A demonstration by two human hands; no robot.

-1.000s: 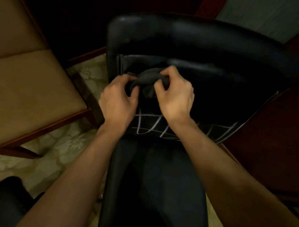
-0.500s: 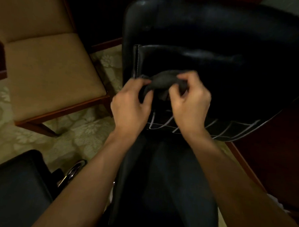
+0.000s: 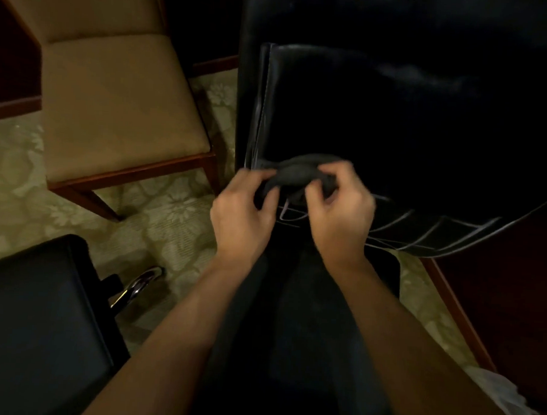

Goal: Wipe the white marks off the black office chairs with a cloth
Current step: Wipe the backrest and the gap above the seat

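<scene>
Black office chair [image 3: 395, 112], glossy, with white marks [image 3: 421, 229] as crossing lines near its front edge. Cloth [image 3: 295, 173] dark grey. Side chair [image 3: 114, 100] tan cushion, reddish-brown wood frame. Carpet [image 3: 159, 215] pale olive-beige with lighter floral pattern. Second black seat [image 3: 35, 322] at lower left, chrome part [image 3: 137, 287] beside it. Trousers [image 3: 291, 349] dark.

— Where does the single view sit?
— On the person's head, looking forward and steeply down, close over the black office chair [image 3: 395, 118].
— What anchors it?
— Both forearms enter from six o'clock; a tan chair [image 3: 114, 100] lies at ten o'clock, patterned carpet [image 3: 159, 208] between.
</scene>
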